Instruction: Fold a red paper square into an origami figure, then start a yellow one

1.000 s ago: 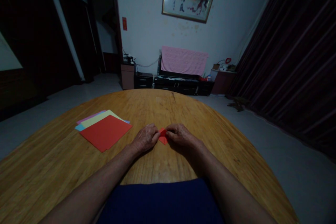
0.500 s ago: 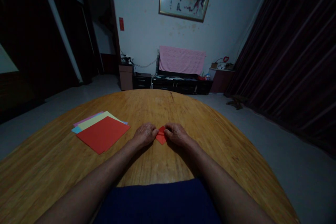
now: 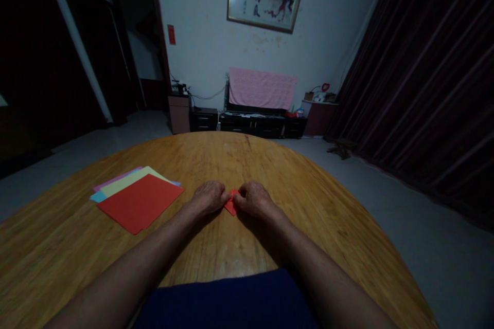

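Observation:
A small folded piece of red paper (image 3: 232,207) lies on the wooden table between my two hands, one corner pointing toward me. My left hand (image 3: 210,196) is closed at its left edge, the thumb pressing on the paper. From the right, my right hand (image 3: 253,199) has its thumb and curled fingers on the paper, covering part of it. Most fingertips are hidden beneath the hands. To the left of my left arm rests a red sheet (image 3: 141,203), on top of a yellow sheet (image 3: 127,182) and blue and pink ones.
The round wooden table (image 3: 309,205) fills the foreground, its curved edge dropping off on the far side and at right. Beyond stand a low black cabinet (image 3: 250,123) and a television under a pink cloth (image 3: 262,88). Dark curtains (image 3: 370,77) hang at right.
My right hand has shifted inward over the folded paper, so less of it shows and its top fold looks different. The whole view has turned slightly right.

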A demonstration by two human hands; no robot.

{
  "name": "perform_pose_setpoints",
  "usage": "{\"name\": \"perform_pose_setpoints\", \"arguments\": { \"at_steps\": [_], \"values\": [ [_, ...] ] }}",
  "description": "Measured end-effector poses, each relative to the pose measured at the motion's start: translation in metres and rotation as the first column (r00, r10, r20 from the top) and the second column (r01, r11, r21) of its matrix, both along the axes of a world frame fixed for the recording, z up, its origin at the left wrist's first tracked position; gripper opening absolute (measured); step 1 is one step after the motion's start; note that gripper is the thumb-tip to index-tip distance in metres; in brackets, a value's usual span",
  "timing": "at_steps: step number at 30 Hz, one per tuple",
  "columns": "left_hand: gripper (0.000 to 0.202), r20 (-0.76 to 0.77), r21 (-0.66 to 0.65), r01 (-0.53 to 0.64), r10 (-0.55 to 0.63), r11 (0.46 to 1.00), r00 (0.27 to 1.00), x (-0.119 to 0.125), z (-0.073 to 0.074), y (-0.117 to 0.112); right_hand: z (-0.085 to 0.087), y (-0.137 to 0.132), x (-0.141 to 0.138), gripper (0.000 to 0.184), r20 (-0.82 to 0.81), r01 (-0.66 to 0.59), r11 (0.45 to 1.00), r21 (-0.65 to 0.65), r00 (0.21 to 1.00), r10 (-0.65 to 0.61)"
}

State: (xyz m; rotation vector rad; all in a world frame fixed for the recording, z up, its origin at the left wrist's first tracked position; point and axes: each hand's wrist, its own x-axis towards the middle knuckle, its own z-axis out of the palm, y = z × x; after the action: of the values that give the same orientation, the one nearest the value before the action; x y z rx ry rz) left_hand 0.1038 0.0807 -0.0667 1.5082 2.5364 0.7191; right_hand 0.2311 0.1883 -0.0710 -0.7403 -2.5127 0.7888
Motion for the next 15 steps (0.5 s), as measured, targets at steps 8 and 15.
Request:
{"name": "perform_pose_setpoints", "arguments": {
  "at_steps": [8, 15],
  "values": [
    [0.035, -0.192, -0.176, 0.043, -0.077, 0.983, 0.978, 0.006, -0.003, -0.008, 0.004, -0.004, -0.002, 0.009, 0.191, 0.093, 0.993, -0.071, 0.979, -0.078],
    [0.032, -0.166, -0.042, 0.069, -0.075, 0.997, 0.983, 0.0, -0.007, -0.011, -0.011, 0.002, -0.01, 0.016, -0.123, 0.018, 0.885, -0.465, 0.989, -0.085]
  ]
}}
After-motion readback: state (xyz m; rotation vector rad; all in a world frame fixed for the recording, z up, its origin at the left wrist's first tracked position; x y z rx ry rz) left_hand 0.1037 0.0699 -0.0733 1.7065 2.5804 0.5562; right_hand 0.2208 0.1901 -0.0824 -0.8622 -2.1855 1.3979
